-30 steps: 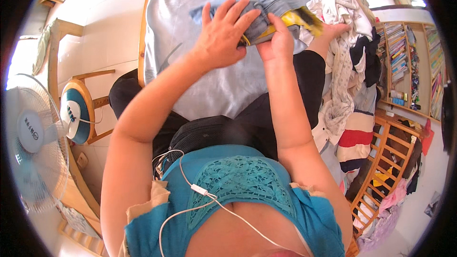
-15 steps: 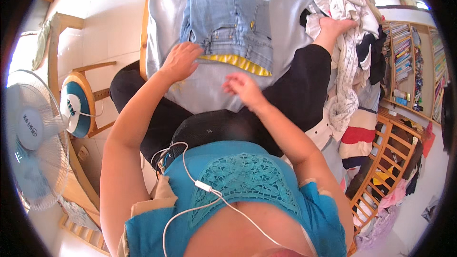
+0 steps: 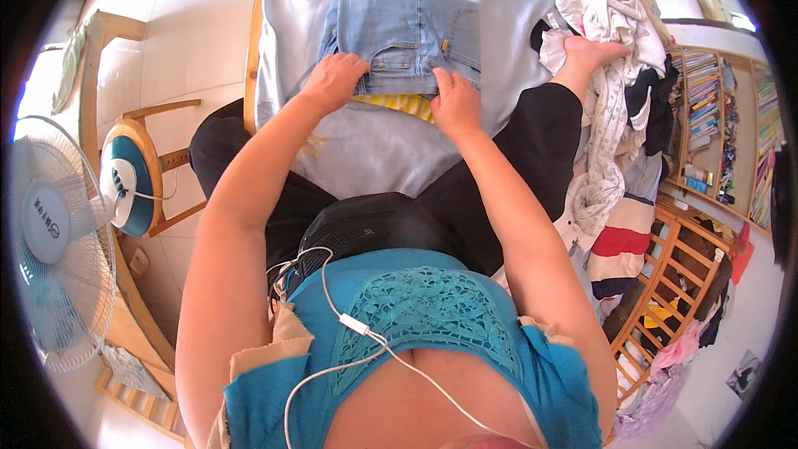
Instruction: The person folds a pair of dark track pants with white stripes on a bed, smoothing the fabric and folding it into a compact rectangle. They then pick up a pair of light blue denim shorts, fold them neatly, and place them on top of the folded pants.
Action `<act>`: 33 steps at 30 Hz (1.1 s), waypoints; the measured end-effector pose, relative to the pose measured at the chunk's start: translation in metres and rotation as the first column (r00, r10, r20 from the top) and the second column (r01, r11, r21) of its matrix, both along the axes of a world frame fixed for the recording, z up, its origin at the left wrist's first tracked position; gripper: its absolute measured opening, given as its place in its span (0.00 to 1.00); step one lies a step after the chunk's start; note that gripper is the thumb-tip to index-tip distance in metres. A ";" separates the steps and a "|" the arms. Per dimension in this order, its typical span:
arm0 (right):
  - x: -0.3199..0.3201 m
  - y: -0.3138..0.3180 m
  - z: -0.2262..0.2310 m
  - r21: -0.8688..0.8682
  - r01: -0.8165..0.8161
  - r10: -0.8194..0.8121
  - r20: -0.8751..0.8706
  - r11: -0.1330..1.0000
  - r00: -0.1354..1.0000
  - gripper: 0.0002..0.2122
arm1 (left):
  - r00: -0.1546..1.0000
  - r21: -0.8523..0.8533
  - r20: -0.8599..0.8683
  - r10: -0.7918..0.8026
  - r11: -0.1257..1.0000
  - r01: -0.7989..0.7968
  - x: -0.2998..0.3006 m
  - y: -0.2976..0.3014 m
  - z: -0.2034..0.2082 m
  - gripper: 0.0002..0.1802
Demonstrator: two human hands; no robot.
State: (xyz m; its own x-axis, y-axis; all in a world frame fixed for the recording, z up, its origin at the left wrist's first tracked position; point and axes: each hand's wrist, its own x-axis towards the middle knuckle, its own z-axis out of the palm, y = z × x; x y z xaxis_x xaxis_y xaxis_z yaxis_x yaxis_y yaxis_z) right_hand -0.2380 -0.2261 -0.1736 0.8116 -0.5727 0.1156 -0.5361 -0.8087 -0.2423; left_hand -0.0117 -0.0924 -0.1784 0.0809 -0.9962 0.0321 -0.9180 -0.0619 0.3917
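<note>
Light blue denim jeans (image 3: 399, 29) lie folded on the bed in front of me, with the waistband toward me. A strip of yellow-and-white patterned lining (image 3: 403, 106) shows below the waistband. My left hand (image 3: 335, 81) is closed on the waistband's left part, fingers curled over the denim. At the right part my right hand (image 3: 457, 104) pinches the waistband, its thumb by the yellow lining. Both hands partly cover the jeans' near edge.
Satiny pale sheet (image 3: 332, 154) covers the bed. My crossed legs in black trousers (image 3: 532, 145) flank the jeans. Heaped clothes (image 3: 611, 83) lie to the right, by a bookshelf (image 3: 706, 125) and a wooden rack (image 3: 673, 283). A fan (image 3: 58, 241) and chair (image 3: 137, 175) stand left.
My right hand has moved up and right from the sheet onto the waistband. My left hand has shifted slightly up and right. Less of the yellow lining shows now.
</note>
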 end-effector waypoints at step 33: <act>0.065 -0.008 -0.056 0.034 0.010 -0.009 -0.032 0.999 0.999 0.29 | 0.909 -0.051 0.246 0.338 0.941 -0.336 0.011 -0.051 -0.053 0.34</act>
